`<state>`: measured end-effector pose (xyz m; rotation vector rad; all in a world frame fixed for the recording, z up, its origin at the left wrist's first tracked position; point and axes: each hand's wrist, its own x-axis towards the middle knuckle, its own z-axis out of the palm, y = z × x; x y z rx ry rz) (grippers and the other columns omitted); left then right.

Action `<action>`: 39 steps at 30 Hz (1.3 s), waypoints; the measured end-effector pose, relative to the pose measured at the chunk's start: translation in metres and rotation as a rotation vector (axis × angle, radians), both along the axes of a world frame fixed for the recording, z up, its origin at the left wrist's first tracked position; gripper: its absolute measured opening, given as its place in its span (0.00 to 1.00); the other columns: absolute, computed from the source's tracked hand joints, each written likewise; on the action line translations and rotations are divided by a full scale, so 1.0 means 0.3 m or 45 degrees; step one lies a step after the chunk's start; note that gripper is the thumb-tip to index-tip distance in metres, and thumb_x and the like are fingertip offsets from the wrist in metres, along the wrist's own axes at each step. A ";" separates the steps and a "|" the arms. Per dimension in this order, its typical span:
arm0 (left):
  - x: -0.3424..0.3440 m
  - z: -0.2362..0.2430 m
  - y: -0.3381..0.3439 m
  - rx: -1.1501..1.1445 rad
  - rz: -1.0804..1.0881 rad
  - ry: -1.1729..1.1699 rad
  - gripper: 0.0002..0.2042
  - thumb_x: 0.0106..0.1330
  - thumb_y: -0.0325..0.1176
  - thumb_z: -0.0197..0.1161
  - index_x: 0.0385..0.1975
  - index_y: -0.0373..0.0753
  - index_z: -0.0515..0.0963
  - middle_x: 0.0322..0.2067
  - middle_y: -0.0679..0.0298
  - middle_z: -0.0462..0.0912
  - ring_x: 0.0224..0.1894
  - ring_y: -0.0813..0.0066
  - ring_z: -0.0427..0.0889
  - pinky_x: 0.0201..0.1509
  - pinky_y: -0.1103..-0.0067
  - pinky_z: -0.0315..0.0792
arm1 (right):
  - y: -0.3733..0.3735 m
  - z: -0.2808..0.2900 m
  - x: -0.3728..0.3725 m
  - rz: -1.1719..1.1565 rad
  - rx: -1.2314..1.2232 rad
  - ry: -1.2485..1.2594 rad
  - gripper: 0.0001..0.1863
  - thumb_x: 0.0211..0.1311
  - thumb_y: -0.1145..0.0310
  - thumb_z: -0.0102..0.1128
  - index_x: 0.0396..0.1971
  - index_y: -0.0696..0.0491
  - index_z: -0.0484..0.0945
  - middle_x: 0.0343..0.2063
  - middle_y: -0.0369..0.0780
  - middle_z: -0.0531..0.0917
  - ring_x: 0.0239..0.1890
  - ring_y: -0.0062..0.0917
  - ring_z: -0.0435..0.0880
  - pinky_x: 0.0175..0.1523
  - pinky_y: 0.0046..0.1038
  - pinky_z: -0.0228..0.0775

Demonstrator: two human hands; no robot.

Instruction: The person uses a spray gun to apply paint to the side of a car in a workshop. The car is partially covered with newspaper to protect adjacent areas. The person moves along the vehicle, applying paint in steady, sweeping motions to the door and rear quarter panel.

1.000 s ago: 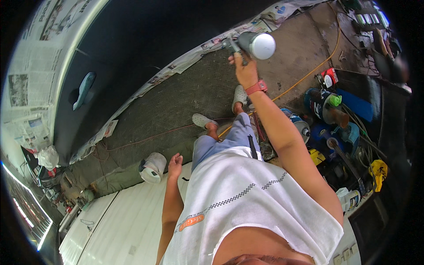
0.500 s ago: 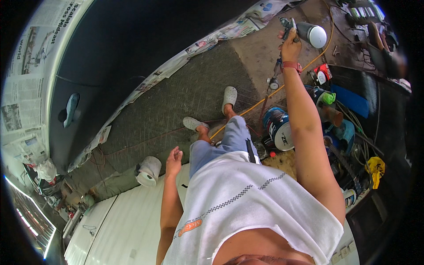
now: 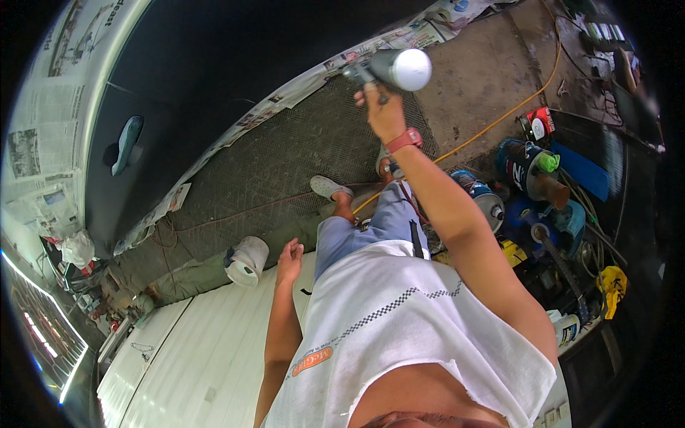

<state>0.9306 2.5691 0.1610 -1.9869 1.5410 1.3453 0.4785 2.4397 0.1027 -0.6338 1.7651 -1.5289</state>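
My right hand (image 3: 382, 107), with a red band on its wrist, grips a spray gun (image 3: 362, 75) with a dark cup (image 3: 389, 65) and white round lid. The gun is beside the newspaper masking (image 3: 300, 91) along the lower edge of a black panel (image 3: 185, 64) with a handle (image 3: 127, 145); whether paint leaves it I cannot tell. My left hand (image 3: 289, 260) hangs low by my shorts, fingers apart and holding nothing visible, near a white bucket (image 3: 247, 260).
Cans (image 3: 524, 167), a blue board (image 3: 584, 167), coiled hoses and a yellow cloth (image 3: 611, 289) crowd the right. An orange hose (image 3: 492, 125) crosses the floor (image 3: 464, 93) beside my feet. A white corrugated sheet (image 3: 164, 364) is lower left. More newspaper (image 3: 43, 143) covers the left.
My right hand and the spray gun swung right half a second ago and are now back left, slightly past where they were a second ago. My left hand shifted only a little.
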 end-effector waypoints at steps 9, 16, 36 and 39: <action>0.112 -0.027 0.007 -0.009 0.037 0.040 0.23 0.75 0.45 0.60 0.64 0.38 0.73 0.54 0.55 0.83 0.56 0.67 0.82 0.61 0.73 0.73 | -0.081 0.180 0.389 0.531 -0.073 0.085 0.25 0.71 0.54 0.58 0.56 0.58 0.80 0.42 0.53 0.85 0.44 0.43 0.84 0.50 0.36 0.76; 0.130 -0.022 0.023 -0.020 -0.037 -0.047 0.24 0.73 0.44 0.62 0.63 0.39 0.74 0.51 0.55 0.85 0.54 0.67 0.83 0.60 0.73 0.74 | -0.093 0.189 0.284 0.342 -0.069 -0.150 0.21 0.74 0.60 0.57 0.48 0.67 0.81 0.27 0.37 0.86 0.30 0.16 0.82 0.40 0.23 0.75; -0.190 0.019 -0.096 -0.021 -0.059 0.045 0.23 0.74 0.44 0.59 0.65 0.40 0.72 0.58 0.54 0.82 0.58 0.62 0.82 0.63 0.70 0.73 | 0.181 0.300 -0.873 -0.707 0.161 0.354 0.32 0.78 0.44 0.42 0.43 0.60 0.83 0.31 0.41 0.89 0.27 0.23 0.87 0.21 0.24 0.75; -0.181 0.029 -0.083 -0.006 -0.058 0.024 0.24 0.74 0.45 0.59 0.65 0.40 0.72 0.58 0.54 0.81 0.58 0.61 0.82 0.63 0.70 0.73 | 0.155 0.325 -0.837 -0.742 0.087 0.327 0.32 0.78 0.44 0.42 0.42 0.60 0.83 0.30 0.41 0.89 0.25 0.23 0.87 0.22 0.25 0.75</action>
